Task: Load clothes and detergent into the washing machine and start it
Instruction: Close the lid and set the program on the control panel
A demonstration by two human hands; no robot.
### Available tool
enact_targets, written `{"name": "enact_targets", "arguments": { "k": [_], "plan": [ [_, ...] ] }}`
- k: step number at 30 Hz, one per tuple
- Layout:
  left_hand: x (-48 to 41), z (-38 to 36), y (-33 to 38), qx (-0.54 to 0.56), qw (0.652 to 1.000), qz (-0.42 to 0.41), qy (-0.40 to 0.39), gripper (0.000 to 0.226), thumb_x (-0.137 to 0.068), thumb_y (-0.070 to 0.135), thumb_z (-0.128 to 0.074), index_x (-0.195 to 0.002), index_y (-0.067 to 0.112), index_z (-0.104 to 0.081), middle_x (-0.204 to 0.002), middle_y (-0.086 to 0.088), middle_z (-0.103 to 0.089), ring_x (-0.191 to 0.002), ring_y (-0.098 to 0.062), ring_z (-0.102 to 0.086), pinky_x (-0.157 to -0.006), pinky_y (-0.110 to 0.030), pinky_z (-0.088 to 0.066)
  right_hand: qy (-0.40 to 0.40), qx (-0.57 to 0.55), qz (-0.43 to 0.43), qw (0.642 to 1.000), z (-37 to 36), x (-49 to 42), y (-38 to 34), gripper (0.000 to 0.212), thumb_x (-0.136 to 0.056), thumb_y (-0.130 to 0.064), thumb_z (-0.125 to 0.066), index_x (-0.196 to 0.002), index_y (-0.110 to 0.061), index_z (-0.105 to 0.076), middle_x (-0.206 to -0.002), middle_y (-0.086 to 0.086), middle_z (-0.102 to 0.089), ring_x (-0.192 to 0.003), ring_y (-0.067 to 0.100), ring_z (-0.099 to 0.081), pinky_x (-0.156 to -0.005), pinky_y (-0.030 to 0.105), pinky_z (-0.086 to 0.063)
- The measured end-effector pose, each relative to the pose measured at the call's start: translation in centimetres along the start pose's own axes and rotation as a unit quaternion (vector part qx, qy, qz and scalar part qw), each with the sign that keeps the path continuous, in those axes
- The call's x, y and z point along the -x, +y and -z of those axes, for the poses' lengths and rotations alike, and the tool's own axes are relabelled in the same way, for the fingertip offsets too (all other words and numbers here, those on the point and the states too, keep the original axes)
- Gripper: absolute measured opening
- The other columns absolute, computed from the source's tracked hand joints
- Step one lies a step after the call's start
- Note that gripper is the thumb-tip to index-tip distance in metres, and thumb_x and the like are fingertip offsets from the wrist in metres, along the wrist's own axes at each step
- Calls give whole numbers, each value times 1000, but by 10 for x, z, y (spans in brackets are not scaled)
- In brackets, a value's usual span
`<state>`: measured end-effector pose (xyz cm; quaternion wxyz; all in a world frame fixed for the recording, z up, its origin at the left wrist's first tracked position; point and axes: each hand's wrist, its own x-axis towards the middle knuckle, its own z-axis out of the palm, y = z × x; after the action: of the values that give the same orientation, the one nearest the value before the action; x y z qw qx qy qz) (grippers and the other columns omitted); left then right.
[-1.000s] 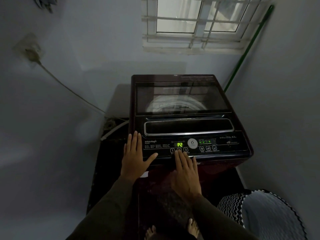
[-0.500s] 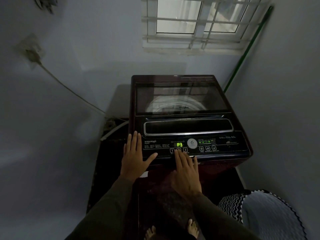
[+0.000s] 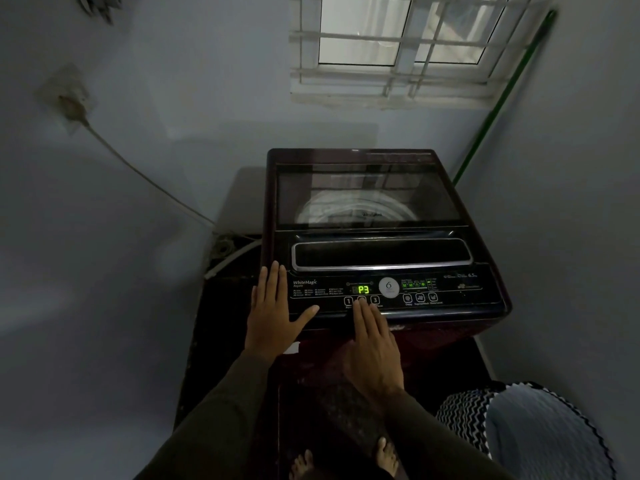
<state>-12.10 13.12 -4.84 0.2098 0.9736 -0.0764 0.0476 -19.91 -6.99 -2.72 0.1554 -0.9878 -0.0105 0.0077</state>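
Observation:
A dark maroon top-loading washing machine (image 3: 450, 317) stands in the corner with its glass lid (image 3: 367, 199) closed; something pale shows dimly through the glass. Its control panel (image 3: 450, 289) faces me and the green display (image 3: 363, 289) reads P3. My left hand (image 3: 273, 313) rests flat, fingers straight, on the panel's front left corner. My right hand (image 3: 374, 344) reaches over the front edge with straight fingers, the fingertips on the middle one of three numbered buttons (image 3: 362, 300). No detergent is in view.
A patterned laundry basket (image 3: 526, 431) stands at the lower right beside the machine. A green pole (image 3: 502, 98) leans in the right corner under a barred window (image 3: 398, 46). A wall socket (image 3: 71, 105) with a cable is on the left. My bare feet (image 3: 346, 459) are below.
The display changed from P2 to P3 while my right fingertips stayed on the middle button. Neither hand has shifted visibly.

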Motion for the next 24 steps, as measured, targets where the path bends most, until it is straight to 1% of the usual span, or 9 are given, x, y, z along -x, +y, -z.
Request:
{"name": "enact_targets", "arguments": {
  "k": [3, 8, 12, 16, 18, 22, 24],
  "plan": [
    [0, -1, -1, 2, 1000, -1, -3, 110, -83, 86, -25, -158, 8, -6, -167, -5, 3, -153, -21, 9, -121, -51, -11, 11, 8, 5, 1000, -2, 0, 2, 77, -90, -32, -43, -156, -13, -8, -164, 1, -6, -151, 17, 0, -119, 41, -26],
    [0, -1, -2, 2, 1000, -3, 3, 109, -83, 86, -25, -158, 8, -7, -167, -5, 3, -153, -22, 9, -121, -52, -13, 6, 11, 18, 1000, 0, -1, 10, 82, -89, -31, -57, -156, -15, -11, -164, -1, -10, -149, 16, -6, -115, 38, -28],
    [0, -2, -2, -3, 1000, -4, 5, 108, -84, 84, -28, -157, 7, -9, -167, -6, 0, -153, -22, 7, -121, -53, -16, 17, 22, 25, 999, 0, 0, 11, 84, -84, -25, -65, -153, -10, -20, -160, 5, -24, -147, 22, -20, -114, 40, -34],
    [0, -3, -2, -3, 1000, -2, 7, 107, -85, 83, -30, -157, 7, -8, -167, -6, 1, -153, -22, 8, -121, -53, -17, 16, 26, 22, 999, -3, -3, 8, 79, -88, -31, -56, -154, -9, -19, -161, 6, -21, -149, 23, -15, -118, 40, -28],
    [0, -3, -2, -4, 1000, -4, 11, 107, -85, 83, -31, -157, 7, -10, -167, -6, -1, -153, -22, 7, -121, -53, -18, 15, 33, 24, 999, -4, -3, 8, 78, -90, -33, -53, -154, -9, -18, -162, 5, -19, -150, 22, -13, -119, 40, -28],
    [0, -2, -2, -5, 1000, -3, 9, 107, -85, 84, -29, -157, 7, -10, -167, -6, -2, -153, -22, 7, -121, -53, -18, 28, 21, 18, 999, -4, -2, 7, 78, -87, -30, -58, -153, -9, -22, -161, 6, -22, -149, 22, -16, -116, 41, -32],
    [0, -2, -2, -4, 1000, -4, 11, 107, -85, 84, -29, -157, 7, -10, -167, -6, -1, -153, -22, 7, -121, -53, -18, 29, 9, 17, 999, -5, -1, 7, 77, -88, -29, -58, -153, -8, -22, -161, 6, -22, -149, 22, -16, -117, 41, -32]
  ]
}}
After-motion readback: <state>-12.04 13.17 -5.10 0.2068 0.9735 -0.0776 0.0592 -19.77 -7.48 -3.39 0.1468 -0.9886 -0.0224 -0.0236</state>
